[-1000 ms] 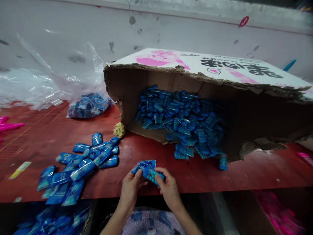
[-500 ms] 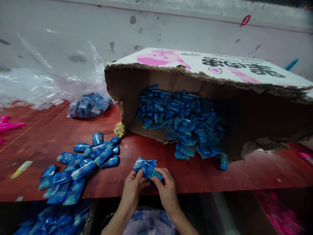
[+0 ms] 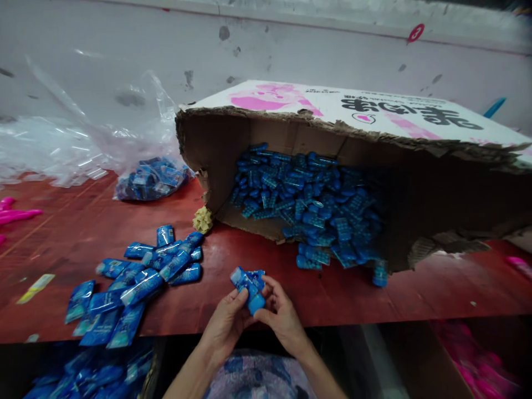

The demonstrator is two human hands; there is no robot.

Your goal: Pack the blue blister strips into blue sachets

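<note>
Near the table's front edge, my left hand point(image 3: 226, 324) is closed on a crinkled blue printed packet point(image 3: 243, 280). My right hand point(image 3: 282, 310) meets it from the other side, thumb and fingers on a small blue-capped container point(image 3: 256, 303) against the packet. Whether the container sits inside the packet or only against it, I cannot tell. Left of my hands lies a loose pile of glossy blue packets point(image 3: 143, 287). Ahead to the right, many small blue containers point(image 3: 307, 188) heap inside a torn cardboard box point(image 3: 374, 119), a few spilling onto the red table point(image 3: 249, 249).
A clear plastic bag point(image 3: 152, 177) with blue packets stands at the back left. Crumpled yellow material point(image 3: 203, 220) lies by the box corner. Pink pieces point(image 3: 19, 213) are at the far left. Below the table edge are blue packets point(image 3: 91, 374) and pink items point(image 3: 477, 360).
The container has turned in my hands, so its blue cap now points toward me and its beads no longer show. My right fingers have shifted up along the packet's edge.
</note>
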